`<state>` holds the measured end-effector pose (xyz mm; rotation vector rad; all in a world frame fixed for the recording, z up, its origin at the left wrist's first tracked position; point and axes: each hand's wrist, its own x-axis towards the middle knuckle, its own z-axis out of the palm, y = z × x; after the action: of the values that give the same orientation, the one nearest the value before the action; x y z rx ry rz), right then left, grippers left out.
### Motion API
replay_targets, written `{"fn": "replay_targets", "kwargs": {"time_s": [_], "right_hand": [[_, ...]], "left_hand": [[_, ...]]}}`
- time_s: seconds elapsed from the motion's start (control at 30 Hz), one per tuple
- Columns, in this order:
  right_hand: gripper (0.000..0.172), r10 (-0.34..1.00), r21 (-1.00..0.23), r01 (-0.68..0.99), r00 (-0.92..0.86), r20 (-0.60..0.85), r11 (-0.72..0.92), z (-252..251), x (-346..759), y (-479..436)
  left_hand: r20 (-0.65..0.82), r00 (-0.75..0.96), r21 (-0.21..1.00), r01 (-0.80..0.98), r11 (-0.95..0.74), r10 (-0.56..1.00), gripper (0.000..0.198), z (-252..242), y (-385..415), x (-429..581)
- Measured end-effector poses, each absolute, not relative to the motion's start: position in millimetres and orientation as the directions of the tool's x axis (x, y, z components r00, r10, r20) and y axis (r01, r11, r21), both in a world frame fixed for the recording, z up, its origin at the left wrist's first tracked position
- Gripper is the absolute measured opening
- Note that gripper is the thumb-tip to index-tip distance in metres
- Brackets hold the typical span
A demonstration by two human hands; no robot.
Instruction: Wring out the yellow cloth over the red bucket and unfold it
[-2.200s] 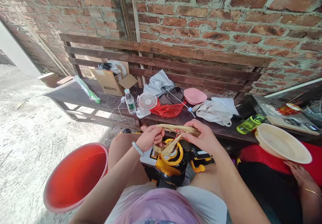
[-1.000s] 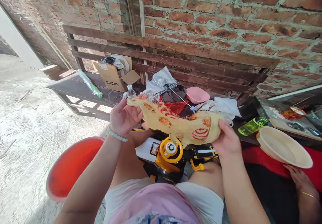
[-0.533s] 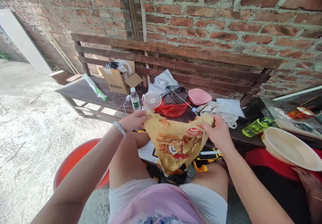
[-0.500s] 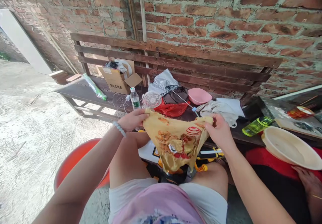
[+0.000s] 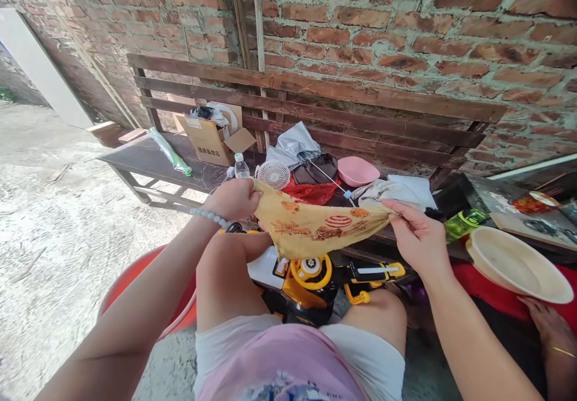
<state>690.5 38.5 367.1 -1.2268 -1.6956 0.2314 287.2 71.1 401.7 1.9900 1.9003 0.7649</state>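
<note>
Since 0.5 s ago you've pulled the yellow cloth [image 5: 315, 228] taut and folded, above the toy car [image 5: 311, 281]. Your left hand [image 5: 234, 198] and right hand [image 5: 417, 238] each pinch 1 end, arms spread.

A single head-worn camera looks forward and down from just above the lap. The wooden bench [image 5: 148, 160] against the brick wall [image 5: 406, 34] fills twelve o'clock, the bare ground [image 5: 49, 208] stretches away toward nine o'clock, and the forearms enter close from six o'clock.
</note>
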Motion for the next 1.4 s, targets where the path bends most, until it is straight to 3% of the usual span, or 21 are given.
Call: {"fn": "replay_targets", "kwargs": {"time_s": [0.13,0.23,0.33,0.4,0.47,0.53,0.6,0.67,0.77,0.87,1.0,1.13,1.23,1.3,1.37,1.4], "right_hand": [[0.033,0.803,-0.527,0.7,-0.114,0.585,0.483,380.1,690.7,29.7],[0.039,0.799,-0.407,0.768,-0.217,0.56,0.494,390.1,697.3,24.4],[0.023,0.799,-0.344,0.796,-0.267,0.539,0.498,400.5,709.2,21.9],[0.016,0.803,-0.348,0.792,-0.275,0.529,0.501,410.5,717.8,18.6],[0.019,0.824,-0.426,0.746,-0.285,0.491,0.512,423.4,725.7,12.3],[0.025,0.872,-0.599,0.638,-0.299,0.387,0.484,436.8,733.5,5.2],[0.032,0.929,-0.793,0.499,-0.295,0.222,0.348,446.9,741.4,2.2],[0.041,0.962,-0.902,0.397,-0.265,0.066,0.171,449.6,747.9,8.2],[0.046,0.979,-0.931,0.361,-0.203,-0.033,0.044,432.6,749.2,37.7],[0.046,0.989,-0.931,0.364,-0.144,-0.035,0.02,388.3,738.7,81.5],[0.045,1.0,-0.898,0.44,-0.026,-0.012,0.001,309.4,722.6,128.6],[0.036,0.999,-0.831,0.555,0.021,0.044,0.025,252.8,722.1,137.1],[0.028,0.993,-0.765,0.633,-0.062,0.103,0.119,234.8,734.2,113.4],[0.021,0.977,-0.696,0.69,-0.198,0.084,0.199,228.5,746.1,86.1],[0.017,0.942,-0.604,0.763,-0.33,-0.057,0.231,221.5,758.4,56.4],[0.023,0.918,-0.554,0.803,-0.363,-0.161,0.22,216.9,763.8,43.3]], "left_hand": [[0.214,-0.024,0.527,0.845,-0.094,0.977,0.016,409.6,66.7,284.4],[0.157,0.141,0.657,0.724,-0.21,0.977,0.03,425.4,52.7,282.5],[0.127,0.347,0.747,0.583,-0.32,0.929,0.027,437.8,37.9,281.7],[0.151,0.383,0.754,0.552,-0.357,0.911,0.021,443.4,29.3,281.8],[0.185,0.359,0.774,0.521,-0.361,0.915,0.018,450.6,20.8,281.6],[0.217,0.332,0.812,0.461,-0.358,0.918,0.019,461.0,12.7,280.0],[0.248,0.325,0.845,0.388,-0.368,0.913,0.027,470.5,8.9,277.1],[0.249,0.31,0.881,0.321,-0.348,0.918,0.036,470.9,14.9,274.7],[0.139,0.311,0.928,0.29,-0.233,0.94,0.04,441.5,48.9,277.2],[0.033,0.332,0.907,0.387,-0.167,0.943,0.034,382.0,101.5,290.3],[0.059,0.186,0.779,0.605,-0.161,0.981,0.02,298.5,155.0,315.9],[0.075,0.145,0.738,0.658,-0.153,0.987,0.012,248.1,154.8,332.7],[0.132,0.158,0.756,0.623,-0.202,0.979,0.014,232.6,117.8,330.6],[0.148,0.277,0.735,0.611,-0.293,0.949,0.017,226.1,81.5,322.5],[0.058,0.445,0.667,0.649,-0.366,0.894,0.02,217.9,44.8,312.3],[-0.034,0.515,0.622,0.682,-0.385,0.857,0.026,212.5,29.6,307.8]]}}
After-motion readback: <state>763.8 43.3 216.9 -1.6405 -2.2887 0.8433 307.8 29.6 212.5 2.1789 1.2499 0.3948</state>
